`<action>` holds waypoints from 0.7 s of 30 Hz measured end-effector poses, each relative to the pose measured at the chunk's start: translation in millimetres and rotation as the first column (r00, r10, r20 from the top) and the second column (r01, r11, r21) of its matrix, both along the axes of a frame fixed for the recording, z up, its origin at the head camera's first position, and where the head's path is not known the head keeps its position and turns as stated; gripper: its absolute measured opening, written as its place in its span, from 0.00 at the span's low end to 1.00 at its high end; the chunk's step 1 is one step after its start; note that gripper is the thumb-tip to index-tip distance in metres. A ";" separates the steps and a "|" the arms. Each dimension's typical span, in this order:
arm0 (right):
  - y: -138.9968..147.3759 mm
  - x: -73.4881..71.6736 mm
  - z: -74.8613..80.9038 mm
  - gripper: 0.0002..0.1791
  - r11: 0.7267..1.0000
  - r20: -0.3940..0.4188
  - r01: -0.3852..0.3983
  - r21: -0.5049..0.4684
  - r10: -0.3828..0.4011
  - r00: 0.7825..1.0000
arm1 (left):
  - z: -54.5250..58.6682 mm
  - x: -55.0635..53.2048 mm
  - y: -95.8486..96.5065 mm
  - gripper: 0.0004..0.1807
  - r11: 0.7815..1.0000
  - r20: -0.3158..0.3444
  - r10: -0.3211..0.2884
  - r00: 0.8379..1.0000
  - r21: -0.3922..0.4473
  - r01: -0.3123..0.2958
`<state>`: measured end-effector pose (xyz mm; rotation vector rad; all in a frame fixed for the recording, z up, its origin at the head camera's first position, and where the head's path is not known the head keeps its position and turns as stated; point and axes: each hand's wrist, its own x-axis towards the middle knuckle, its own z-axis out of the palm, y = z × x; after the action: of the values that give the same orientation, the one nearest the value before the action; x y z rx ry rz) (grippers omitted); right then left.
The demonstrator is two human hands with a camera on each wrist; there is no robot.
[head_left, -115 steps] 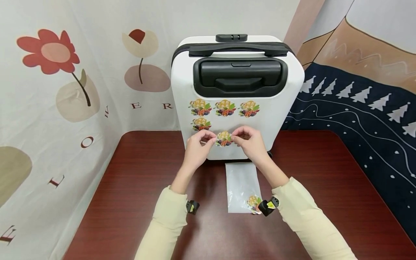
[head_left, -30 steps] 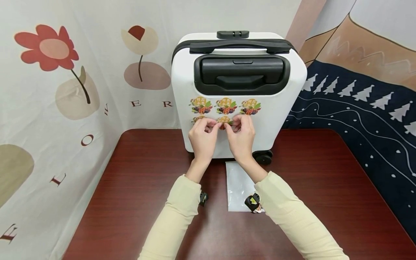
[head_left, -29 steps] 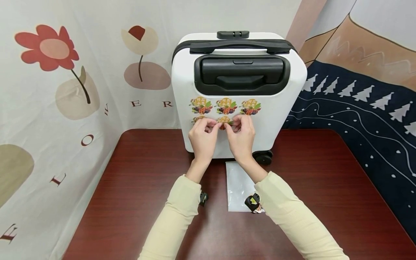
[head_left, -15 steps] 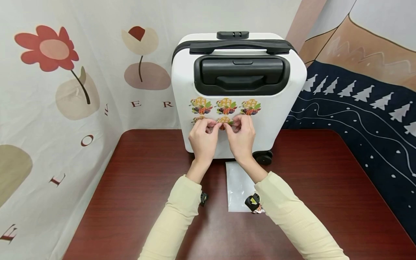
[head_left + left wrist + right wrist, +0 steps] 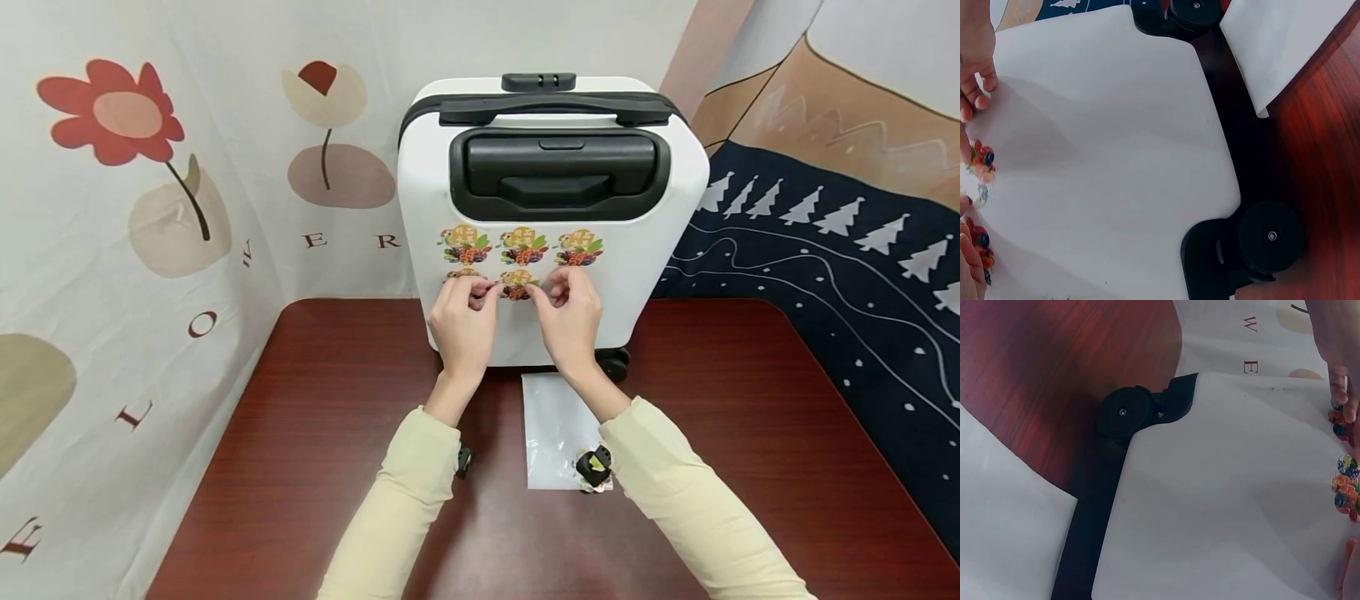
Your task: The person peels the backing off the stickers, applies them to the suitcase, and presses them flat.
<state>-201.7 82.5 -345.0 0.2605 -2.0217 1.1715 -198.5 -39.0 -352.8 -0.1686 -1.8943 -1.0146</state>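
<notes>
A white suitcase (image 5: 517, 333) stands upright at the back of the table, its black pull handle (image 5: 558, 171) recessed above the stickers. The middle fruit sticker (image 5: 515, 283) of the second row lies against its shell. My left hand (image 5: 461, 329) touches this sticker's left edge with the thumb, the other fingers bent beside it. At the right edge, my right hand (image 5: 572, 329) presses with an extended thumb, its fingers loosely bent away. In the right wrist view the sticker's fruit print (image 5: 1346, 490) shows between both hands. My left fingers partly cover the neighbouring sticker (image 5: 462, 273).
Three matching stickers form the upper row, including the right one (image 5: 579, 247). A clear plastic bag (image 5: 551, 425) lies on the brown table (image 5: 315, 467) before the suitcase. Another sticker on it is partly hidden by the right wrist camera (image 5: 594, 467). Black wheels (image 5: 1271, 236) project at the suitcase's base.
Both hands carried the sticker up into the second row against the suitcase. Since half a second ago the thumbs have drawn apart, left hand leftward and right hand rightward, showing more of it.
</notes>
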 end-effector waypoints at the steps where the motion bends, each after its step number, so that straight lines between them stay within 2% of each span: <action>1: 0.9 0.1 0.1 0.13 1.000 0.003 -0.003 -0.003 0.003 1.000 | -0.5 0.0 -1.3 0.08 1.000 0.001 0.001 1.000 0.003 -0.001; 9: 11.1 1.0 -2.6 0.11 1.000 0.074 0.001 -0.013 0.000 0.997 | -2.6 1.5 -9.9 0.09 1.000 0.015 0.003 1.000 0.010 -0.003; 15: 17.7 1.8 -1.8 0.10 1.000 0.086 -0.016 -0.005 0.017 0.996 | -2.9 2.3 -14.1 0.08 1.000 0.045 -0.018 0.999 -0.011 0.019; 17: 19.9 1.9 -1.7 0.09 0.999 0.091 -0.037 -0.003 0.037 0.995 | -2.1 3.4 -15.4 0.08 0.998 0.067 -0.056 0.996 -0.010 0.057; 19: 22.4 1.4 -1.3 0.08 0.998 0.105 -0.064 -0.001 0.064 0.992 | -0.4 4.7 -16.6 0.07 0.992 0.099 -0.125 0.987 0.004 0.125; 21: 24.8 1.4 -0.1 0.07 0.995 0.130 -0.098 -0.008 0.098 0.987 | 1.9 5.9 -17.8 0.06 0.972 0.143 -0.234 0.962 0.040 0.231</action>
<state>-200.3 107.3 -345.1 0.2928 -2.1417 1.2804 -192.6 -56.8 -350.9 -0.3172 -2.0294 -1.2355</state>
